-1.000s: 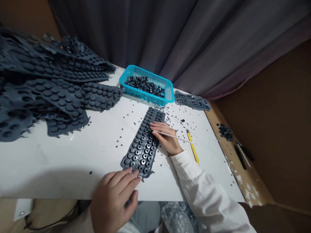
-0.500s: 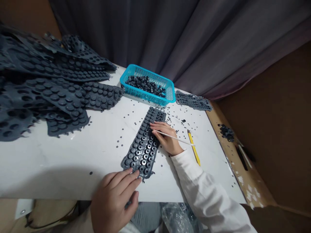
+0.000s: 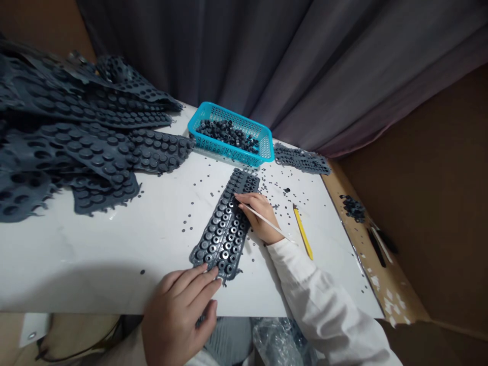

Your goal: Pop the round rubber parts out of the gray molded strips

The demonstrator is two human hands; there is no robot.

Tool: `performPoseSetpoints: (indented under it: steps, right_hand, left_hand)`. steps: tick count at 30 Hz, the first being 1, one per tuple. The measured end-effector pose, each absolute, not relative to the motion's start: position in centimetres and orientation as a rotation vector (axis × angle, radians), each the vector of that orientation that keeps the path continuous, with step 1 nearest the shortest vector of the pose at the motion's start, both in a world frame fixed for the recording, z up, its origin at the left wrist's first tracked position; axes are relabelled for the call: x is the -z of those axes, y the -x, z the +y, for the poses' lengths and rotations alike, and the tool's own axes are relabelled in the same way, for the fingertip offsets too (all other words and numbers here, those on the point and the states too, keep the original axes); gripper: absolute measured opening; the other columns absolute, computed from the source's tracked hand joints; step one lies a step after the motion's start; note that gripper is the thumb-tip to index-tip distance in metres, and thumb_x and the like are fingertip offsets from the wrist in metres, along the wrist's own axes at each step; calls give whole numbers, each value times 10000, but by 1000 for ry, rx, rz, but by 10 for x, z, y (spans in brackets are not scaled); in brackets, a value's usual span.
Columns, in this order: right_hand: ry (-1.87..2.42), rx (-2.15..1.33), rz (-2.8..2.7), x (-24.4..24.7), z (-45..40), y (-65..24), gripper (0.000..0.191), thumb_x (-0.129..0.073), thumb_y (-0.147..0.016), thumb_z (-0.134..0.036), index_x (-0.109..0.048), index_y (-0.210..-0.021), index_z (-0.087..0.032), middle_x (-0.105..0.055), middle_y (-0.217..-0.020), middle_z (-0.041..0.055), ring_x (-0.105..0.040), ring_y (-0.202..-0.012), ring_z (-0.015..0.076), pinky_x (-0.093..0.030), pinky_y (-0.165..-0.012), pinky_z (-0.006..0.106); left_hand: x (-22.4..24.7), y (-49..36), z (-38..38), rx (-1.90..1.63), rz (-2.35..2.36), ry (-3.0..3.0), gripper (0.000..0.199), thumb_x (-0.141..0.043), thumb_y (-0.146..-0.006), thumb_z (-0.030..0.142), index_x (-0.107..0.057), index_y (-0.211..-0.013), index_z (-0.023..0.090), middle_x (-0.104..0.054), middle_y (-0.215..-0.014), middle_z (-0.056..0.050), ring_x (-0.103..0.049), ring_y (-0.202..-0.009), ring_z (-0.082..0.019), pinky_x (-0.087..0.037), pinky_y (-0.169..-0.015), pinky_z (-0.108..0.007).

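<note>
A dark grey rubber sheet with rows of round studs lies slanted on the white table. Many studs show a ring with a hole, while others, mostly along the left row, have solid tops. My left hand rests its outstretched fingertips on the sheet's near edge and holds nothing. Over the upper part of the sheet, my right hand pinches a thin white stick. The stick's tip is at the studs, and its other end points back toward my sleeve.
A blue basket holds small dark pieces. Rubber sheets are heaped at left; another lies beyond the basket. A yellow cutter lies right of my hand. Small dark discs are scattered about. Black-handled tools lie at far right.
The rear end of the white stick has swung down toward my sleeve, and my right hand's fingers have drawn closer together. My left hand stays where it was.
</note>
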State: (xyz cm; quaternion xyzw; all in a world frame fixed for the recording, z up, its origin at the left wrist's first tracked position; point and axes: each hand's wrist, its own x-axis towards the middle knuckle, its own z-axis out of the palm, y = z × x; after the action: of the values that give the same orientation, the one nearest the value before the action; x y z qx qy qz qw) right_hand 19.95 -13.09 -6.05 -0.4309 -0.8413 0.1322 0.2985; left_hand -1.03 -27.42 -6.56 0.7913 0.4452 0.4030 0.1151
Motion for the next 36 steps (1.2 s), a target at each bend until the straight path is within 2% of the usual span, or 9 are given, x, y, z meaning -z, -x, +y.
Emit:
performPoseSetpoints:
  steps: [9, 15, 27, 32, 36]
  right_hand:
    - [1153, -456, -1996, 56, -130, -201, 185, -487, -904, -258, -596, -1048, -219, -658, -1101, 77, -612, -1025, 189, -497, -882, 363]
    - [1109, -460, -2082, 58, -124, -202, 167, -534, -878, -266, -652, -991, -231, -684, -1058, 68, -605, -1031, 192, -495, -897, 392]
    - [1107, -214, -2325, 62, -121, -207, 188, -511, -891, -267, -633, -1029, -229, -671, -1120, 53, -569, -1108, 200, -449, -933, 409]
    - [1058, -95, -2520, 59, -114, -206, 224, -432, -929, -257, -618, -1043, -203, -636, -1180, 94, -579, -1104, 222, -456, -896, 419]
    - [1164, -15, -2332, 61, -103, -210, 250, -408, -934, -260, -602, -1072, -185, -630, -1180, 122, -605, -1059, 220, -484, -883, 402]
  left_hand:
    - [66, 11, -274, -1166, 1301, -2348, 276, -509, -771, 124, -685, -958, 227, -707, -999, 33, -624, -936, -190, -421, -785, -342]
    - [65, 12, -273, -1176, 1288, -2366, 288, -505, -772, 126, -682, -975, 229, -711, -989, 30, -627, -924, -188, -424, -772, -338]
    - [64, 11, -273, -1180, 1300, -2347, 287, -502, -776, 130, -683, -974, 233, -709, -988, 38, -630, -922, -176, -430, -770, -331]
    - [63, 11, -272, -1184, 1293, -2360, 274, -506, -769, 128, -688, -949, 226, -712, -983, 28, -630, -920, -175, -433, -769, -322]
    - [61, 12, -271, -1195, 1285, -2376, 283, -507, -773, 131, -686, -966, 234, -714, -970, 30, -629, -912, -172, -436, -765, -316]
